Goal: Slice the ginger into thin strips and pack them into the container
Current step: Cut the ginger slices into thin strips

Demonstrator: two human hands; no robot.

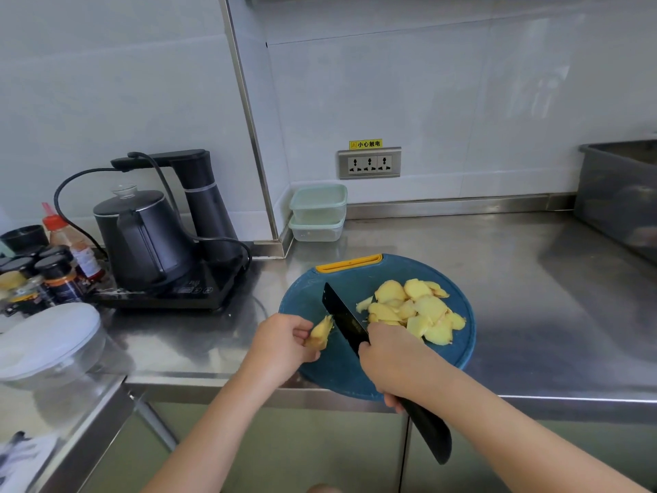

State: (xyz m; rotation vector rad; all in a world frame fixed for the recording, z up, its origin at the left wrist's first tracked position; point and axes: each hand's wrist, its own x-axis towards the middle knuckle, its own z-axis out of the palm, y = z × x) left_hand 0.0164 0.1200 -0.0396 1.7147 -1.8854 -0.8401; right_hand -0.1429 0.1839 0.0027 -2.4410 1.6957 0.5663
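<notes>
A round blue cutting board (337, 364) with a yellow handle lies at the front of the steel counter. A pile of yellow ginger slices (414, 309) covers its right half. My left hand (281, 345) pinches a small ginger end piece (320, 332) over the board's left edge. My right hand (391, 364) grips a black knife (343, 316), blade pointing away, between the end piece and the pile. Two stacked clear containers with pale green lids (317, 212) stand in the back corner against the wall.
A black kettle (142, 240) on its base with a cord sits left, beside spice jars (53, 275) and a lidded glass bowl (46, 346). A grey bin (620, 193) stands at the right. A wall socket (369, 162) is behind.
</notes>
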